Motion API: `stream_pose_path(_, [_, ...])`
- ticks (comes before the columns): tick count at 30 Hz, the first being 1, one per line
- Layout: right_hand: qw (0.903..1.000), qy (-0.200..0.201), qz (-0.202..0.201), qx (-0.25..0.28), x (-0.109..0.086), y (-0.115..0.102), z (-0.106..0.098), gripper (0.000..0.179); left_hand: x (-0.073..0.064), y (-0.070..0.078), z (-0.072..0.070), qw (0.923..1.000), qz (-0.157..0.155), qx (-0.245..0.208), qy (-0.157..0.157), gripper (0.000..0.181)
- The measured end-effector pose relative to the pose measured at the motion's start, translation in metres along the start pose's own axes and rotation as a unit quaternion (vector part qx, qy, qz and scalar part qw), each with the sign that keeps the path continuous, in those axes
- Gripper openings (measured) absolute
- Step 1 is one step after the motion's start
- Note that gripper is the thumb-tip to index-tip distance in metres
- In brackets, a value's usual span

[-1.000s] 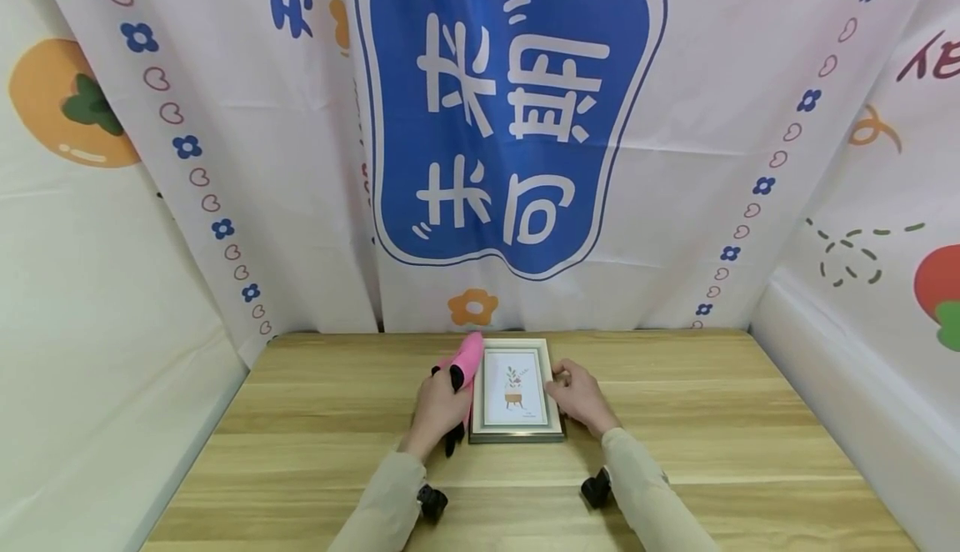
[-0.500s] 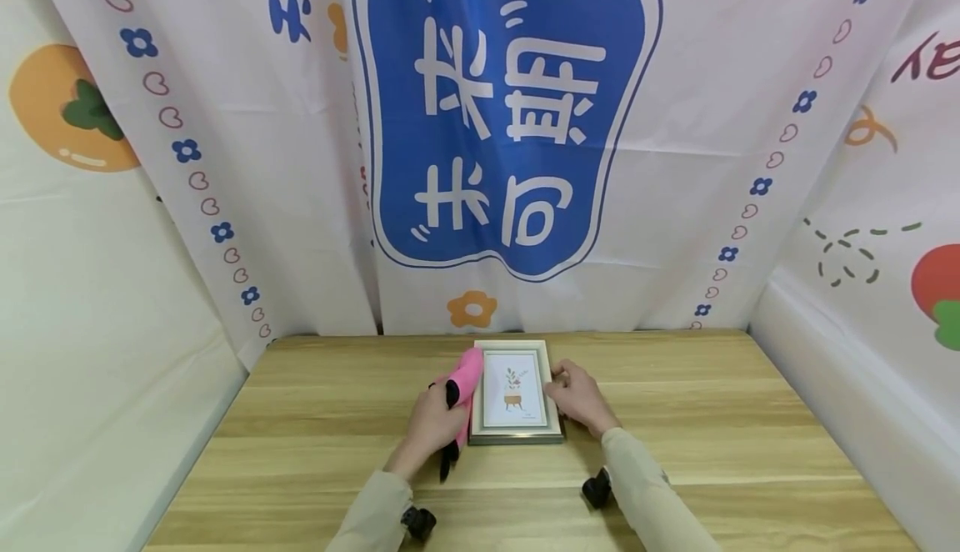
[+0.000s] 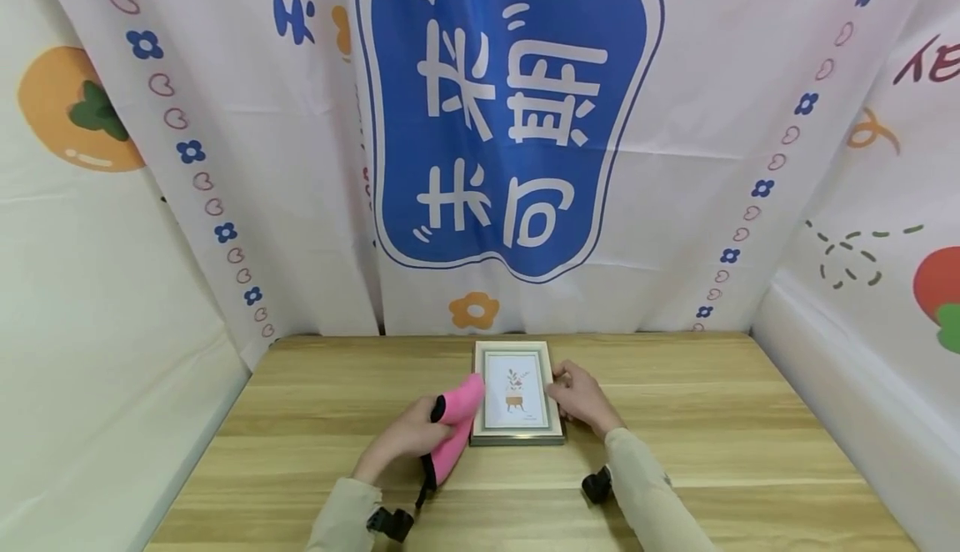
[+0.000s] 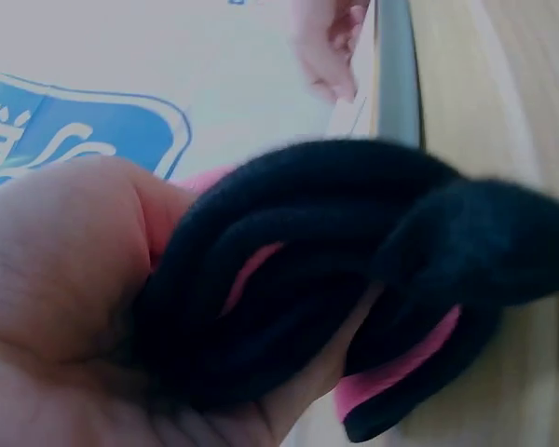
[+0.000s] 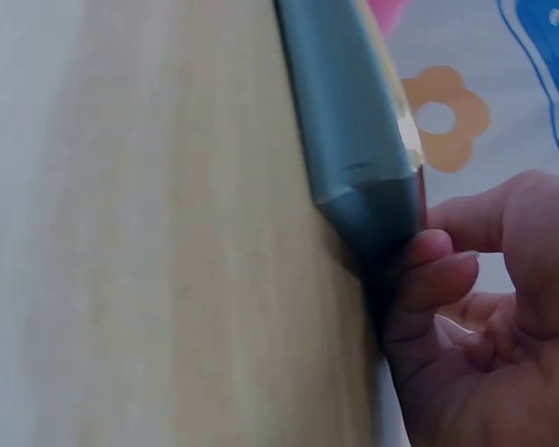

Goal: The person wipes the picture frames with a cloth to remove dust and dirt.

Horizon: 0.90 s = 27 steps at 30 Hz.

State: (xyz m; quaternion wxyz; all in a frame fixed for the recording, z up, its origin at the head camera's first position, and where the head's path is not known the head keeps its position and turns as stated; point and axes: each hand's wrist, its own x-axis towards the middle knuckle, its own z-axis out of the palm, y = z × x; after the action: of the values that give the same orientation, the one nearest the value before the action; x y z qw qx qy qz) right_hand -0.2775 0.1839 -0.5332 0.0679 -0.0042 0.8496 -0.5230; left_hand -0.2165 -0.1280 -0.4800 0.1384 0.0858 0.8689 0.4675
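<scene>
Fabric sits gripped in left fingers, beside picture frame.

I'm at a wood-grain table in a small cloth-walled booth: a white curtain printed with flowers and lettering hangs behind it, and printed sheets flank both sides; what building, I can't tell.

Frame on table — cloth left, backdrop behind.

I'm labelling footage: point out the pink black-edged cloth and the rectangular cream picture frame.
Pink black-edged cloth (image 3: 452,452), head view: lower pink part.
Rectangular cream picture frame (image 3: 517,392), head view: middle of its print.
</scene>
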Motion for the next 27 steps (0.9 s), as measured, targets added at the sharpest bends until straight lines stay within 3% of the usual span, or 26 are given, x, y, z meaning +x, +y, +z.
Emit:
stream_pose_path(4, [1.0000,-0.002,0.001,0.007,0.001,0.002,0.002,0.024,-0.005,0.001,-0.010,0.9985,-0.031,-0.035,-0.027,0.052])
stream_pose_path(8, [1.0000,0.008,-0.003,0.003,-0.001,0.004,0.002,0.022,-0.009,0.002,-0.021,0.9958,-0.061,-0.059,-0.034,0.072])
stream_pose_path(13, [0.9999,0.011,0.003,0.011,0.000,0.003,0.001,0.023,-0.009,0.003,-0.041,0.9957,-0.044,-0.080,-0.016,0.067])
stream_pose_path(18, [0.9997,0.009,0.007,0.021,-0.001,0.003,0.000,0.023,-0.003,0.004,-0.058,0.9943,-0.020,-0.083,0.063,0.054])
stream_pose_path(21, [0.9996,0.012,0.009,0.026,-0.001,0.002,0.000,0.023,0.006,0.004,-0.062,0.9892,-0.005,-0.083,0.121,0.049])
stream_pose_path(24, [0.9994,0.017,0.009,0.028,0.000,0.002,0.001,0.024,0.020,0.001,-0.062,0.9792,0.008,-0.069,0.190,0.042])
stream_pose_path(27, [0.9994,0.017,0.011,0.028,-0.001,0.002,0.001,0.025,0.039,-0.004,-0.056,0.9634,0.023,-0.023,0.266,0.031])
